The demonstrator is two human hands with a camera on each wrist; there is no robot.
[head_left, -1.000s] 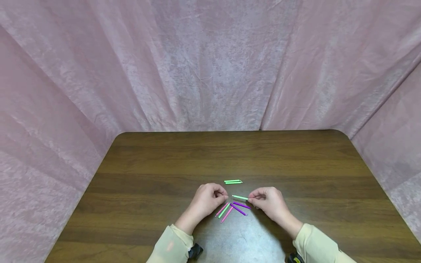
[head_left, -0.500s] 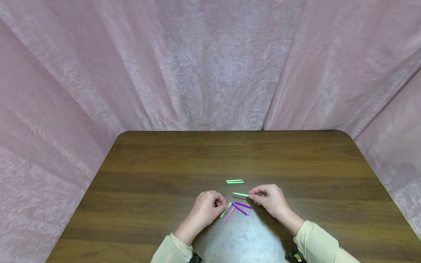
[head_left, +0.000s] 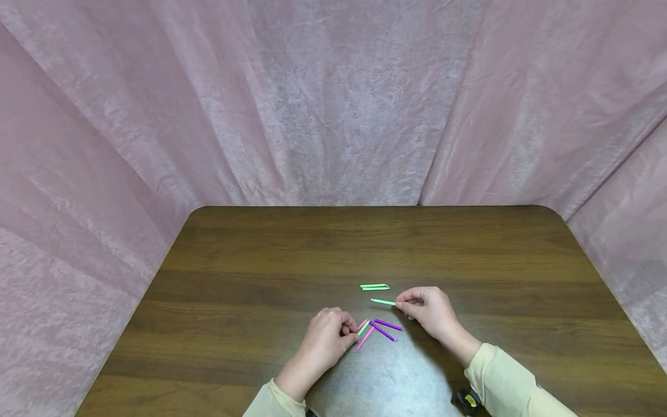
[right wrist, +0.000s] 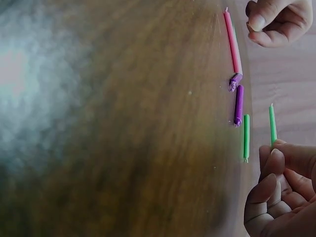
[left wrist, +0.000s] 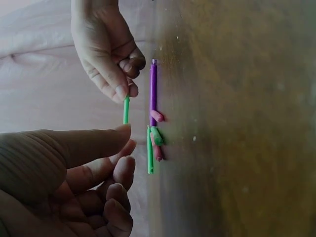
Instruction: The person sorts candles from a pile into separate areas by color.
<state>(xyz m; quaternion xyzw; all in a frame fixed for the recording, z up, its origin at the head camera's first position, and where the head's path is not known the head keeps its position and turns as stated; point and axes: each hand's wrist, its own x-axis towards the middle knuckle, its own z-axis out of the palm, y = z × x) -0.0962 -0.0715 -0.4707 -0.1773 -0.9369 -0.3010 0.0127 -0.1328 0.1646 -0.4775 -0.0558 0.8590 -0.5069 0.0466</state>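
Green candle [head_left: 383,302], pinched by the right hand [head_left: 430,313], has neared two other green candles [head_left: 375,288], still apart; left hand [head_left: 329,337] empty.

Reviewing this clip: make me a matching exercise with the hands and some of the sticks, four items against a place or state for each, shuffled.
Things
1. Right hand
2. Pair of green sticks
3. Left hand
4. Two purple sticks

Places and states (head view)
A. On the table, at the right side of the fanned-out cluster
B. Fingers loosely curled, holding nothing
C. Pinching one end of a single green stick
D. Side by side, farther from the person than the other sticks

Pairs: 1-C, 2-D, 3-B, 4-A
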